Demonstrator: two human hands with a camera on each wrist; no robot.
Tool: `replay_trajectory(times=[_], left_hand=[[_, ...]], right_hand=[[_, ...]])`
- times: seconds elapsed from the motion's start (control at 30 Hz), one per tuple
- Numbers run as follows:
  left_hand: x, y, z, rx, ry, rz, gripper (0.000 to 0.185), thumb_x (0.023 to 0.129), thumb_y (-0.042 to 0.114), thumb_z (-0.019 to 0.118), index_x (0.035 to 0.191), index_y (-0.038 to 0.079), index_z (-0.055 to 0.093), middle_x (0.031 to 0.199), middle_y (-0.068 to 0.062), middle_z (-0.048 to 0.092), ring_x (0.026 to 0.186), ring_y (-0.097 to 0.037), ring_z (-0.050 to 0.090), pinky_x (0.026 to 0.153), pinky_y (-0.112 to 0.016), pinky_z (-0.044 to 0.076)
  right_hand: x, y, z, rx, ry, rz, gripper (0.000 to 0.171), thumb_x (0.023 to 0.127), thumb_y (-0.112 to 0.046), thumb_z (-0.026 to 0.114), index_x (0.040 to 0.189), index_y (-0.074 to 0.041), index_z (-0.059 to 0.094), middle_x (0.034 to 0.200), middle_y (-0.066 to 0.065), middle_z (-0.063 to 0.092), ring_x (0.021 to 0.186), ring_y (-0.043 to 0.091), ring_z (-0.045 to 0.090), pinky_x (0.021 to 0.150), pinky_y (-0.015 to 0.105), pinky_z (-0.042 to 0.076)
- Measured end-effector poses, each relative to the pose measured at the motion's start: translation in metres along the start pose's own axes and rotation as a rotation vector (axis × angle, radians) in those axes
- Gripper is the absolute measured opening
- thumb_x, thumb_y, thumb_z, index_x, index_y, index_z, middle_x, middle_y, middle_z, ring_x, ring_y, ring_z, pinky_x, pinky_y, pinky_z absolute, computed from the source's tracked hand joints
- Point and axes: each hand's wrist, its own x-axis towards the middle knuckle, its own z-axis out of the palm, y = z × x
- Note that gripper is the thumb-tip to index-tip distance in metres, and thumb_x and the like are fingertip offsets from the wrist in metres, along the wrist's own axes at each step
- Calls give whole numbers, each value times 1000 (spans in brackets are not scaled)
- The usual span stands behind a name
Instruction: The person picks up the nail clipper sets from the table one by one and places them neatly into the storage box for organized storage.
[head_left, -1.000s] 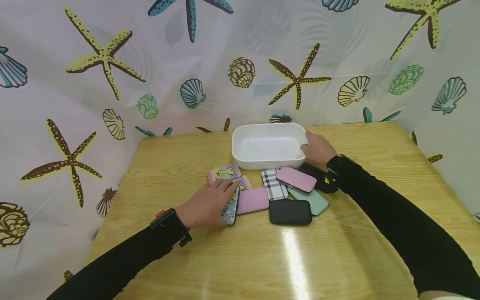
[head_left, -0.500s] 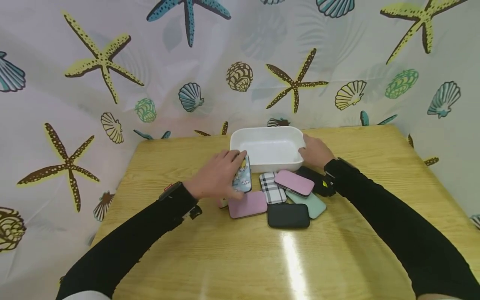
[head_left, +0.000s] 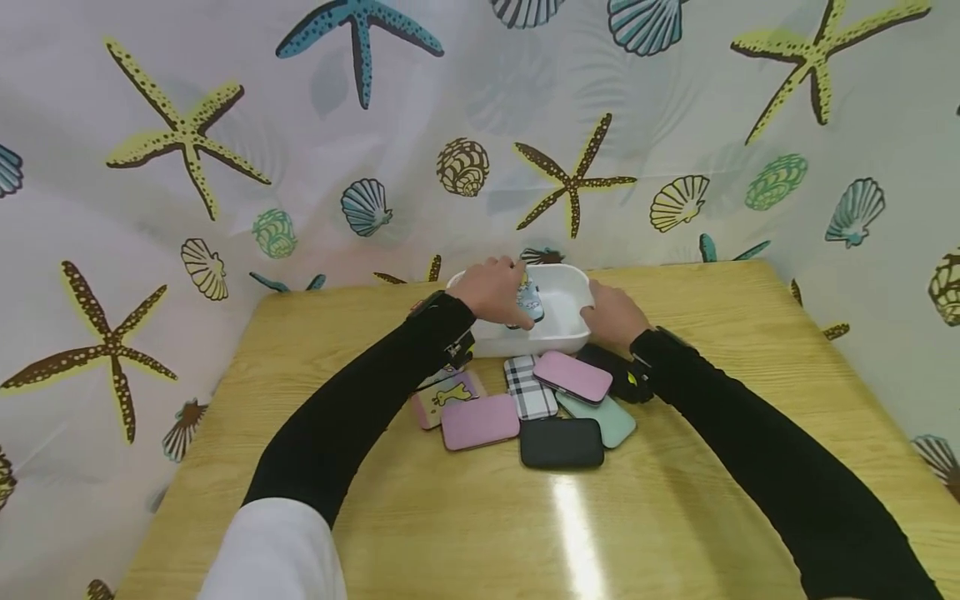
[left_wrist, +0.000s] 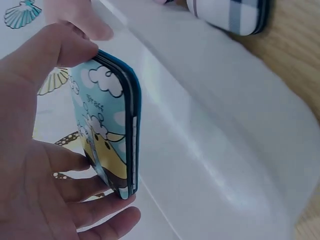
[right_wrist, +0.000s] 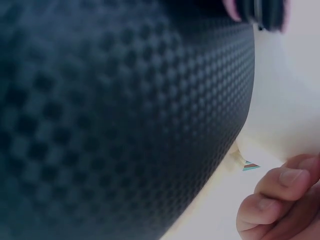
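My left hand [head_left: 491, 292] grips a small flat clamshell case [left_wrist: 102, 125] above the white plastic tub [head_left: 543, 344]. The case is pale blue with clouds and a cartoon animal, and has a dark rim. Thumb at one end and fingers at the other hold it tilted on edge. My right hand [head_left: 615, 317] holds the tub's right rim, its fingers [right_wrist: 285, 182] curled in the right wrist view. In front of the tub lie more cases: plaid [head_left: 531, 387], pink [head_left: 572, 377], another pink [head_left: 480, 421], mint green [head_left: 611, 421] and black [head_left: 562, 442].
A yellow-patterned case [head_left: 450, 396] lies under the left forearm. A black textured case [right_wrist: 125, 110] with a yellow mark sits by the right wrist, filling much of that wrist's view. Behind the wooden table [head_left: 420, 517] hangs a starfish-and-shell cloth [head_left: 300, 167].
My left hand has lifted the blue case from the table and carried it up and right over the tub. The right hand stays at the rim. The head view has shifted slightly.
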Motion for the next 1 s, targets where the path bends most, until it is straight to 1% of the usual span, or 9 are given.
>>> replay_trajectory(times=[0.17, 0.27, 0.33, 0.4, 0.53, 0.7, 0.8, 0.93, 1.0], left_hand=[[30, 7, 13, -18, -79, -45, 86, 80, 62, 71, 146, 12, 47, 136, -8, 55, 113, -21, 57, 92, -39, 50], [41, 13, 17, -23, -127, -54, 59, 81, 58, 73, 119, 15, 61, 110, -2, 61, 91, -17, 56, 76, -33, 47], [48, 18, 19, -10, -165, -53, 45, 81, 56, 74, 100, 17, 60, 94, 2, 57, 80, -15, 51, 69, -32, 41], [55, 24, 22, 7, -199, -41, 42, 80, 54, 75, 86, 17, 55, 85, 3, 52, 74, -15, 47, 65, -31, 37], [72, 34, 32, 24, -261, -8, 43, 77, 51, 79, 88, 17, 55, 85, 4, 52, 76, -15, 47, 66, -29, 38], [87, 48, 41, 10, -320, 10, 48, 76, 48, 81, 105, 14, 65, 95, 2, 61, 82, -16, 52, 71, -29, 45], [99, 53, 49, -17, -325, 21, 41, 78, 43, 81, 103, 13, 67, 90, 3, 60, 80, -16, 52, 70, -29, 44], [117, 58, 61, -61, -294, 38, 25, 83, 36, 78, 93, 16, 67, 76, 6, 53, 72, -14, 48, 64, -28, 39], [120, 62, 59, -70, -288, 46, 20, 85, 34, 77, 91, 16, 69, 73, 6, 52, 71, -14, 48, 64, -28, 40]], right_hand=[[-2, 0, 5, 2, 5, -24, 53, 100, -12, 48, 146, 12, 39, 129, 32, 60, 109, 38, 63, 97, 55, 49], [-4, -3, 6, 12, 10, -34, 52, 99, -12, 49, 145, 12, 40, 127, 32, 62, 108, 38, 64, 95, 54, 50], [-6, -5, 5, 11, 12, -30, 51, 99, -12, 50, 144, 11, 41, 126, 31, 62, 108, 38, 65, 94, 54, 51], [-8, -7, 5, 7, 12, -25, 50, 99, -11, 50, 143, 11, 42, 125, 31, 62, 107, 38, 65, 93, 54, 51], [-11, -8, 6, 8, 15, -13, 49, 99, -11, 50, 142, 10, 44, 123, 30, 64, 105, 38, 65, 91, 53, 52], [-10, -5, 7, 11, 23, -29, 50, 99, -11, 50, 145, 8, 43, 117, 27, 67, 90, 31, 65, 82, 47, 52], [-10, -4, 5, 9, 27, -41, 49, 99, -11, 50, 144, 8, 44, 111, 25, 68, 81, 28, 62, 77, 44, 50], [-11, -5, -3, 8, 32, -50, 44, 100, -11, 50, 139, 7, 48, 109, 25, 69, 85, 30, 64, 79, 46, 51], [-11, -5, -7, 7, 38, -59, 41, 100, -11, 50, 136, 8, 49, 111, 26, 68, 90, 32, 66, 81, 48, 52]])
